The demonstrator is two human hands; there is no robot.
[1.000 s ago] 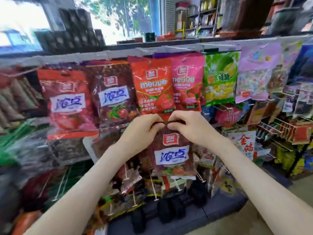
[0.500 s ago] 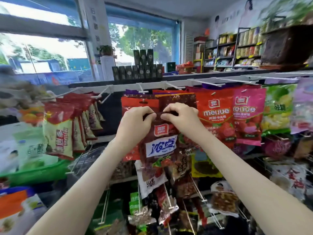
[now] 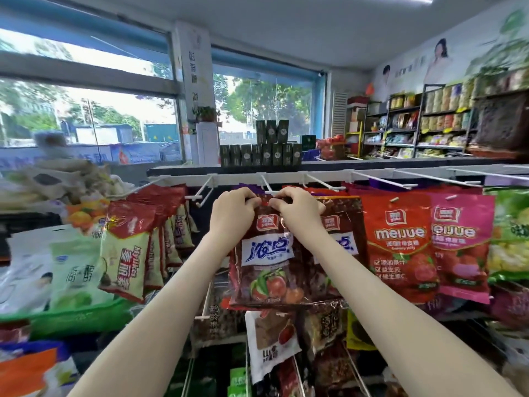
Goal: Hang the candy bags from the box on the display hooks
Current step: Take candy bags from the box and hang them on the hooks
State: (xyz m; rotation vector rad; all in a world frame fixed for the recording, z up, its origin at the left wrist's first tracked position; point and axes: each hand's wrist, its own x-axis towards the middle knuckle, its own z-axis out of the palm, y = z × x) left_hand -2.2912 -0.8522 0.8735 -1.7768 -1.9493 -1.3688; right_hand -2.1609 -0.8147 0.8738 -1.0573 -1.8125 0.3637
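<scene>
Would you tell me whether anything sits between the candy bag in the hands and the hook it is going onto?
Nothing visible does. The left hand and right hand pinch the candy bag by its top at the tip of the white hook; the hole is hidden.

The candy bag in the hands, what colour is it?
Dark brownish-red plastic candy bag, white-and-blue label; head view.
</scene>
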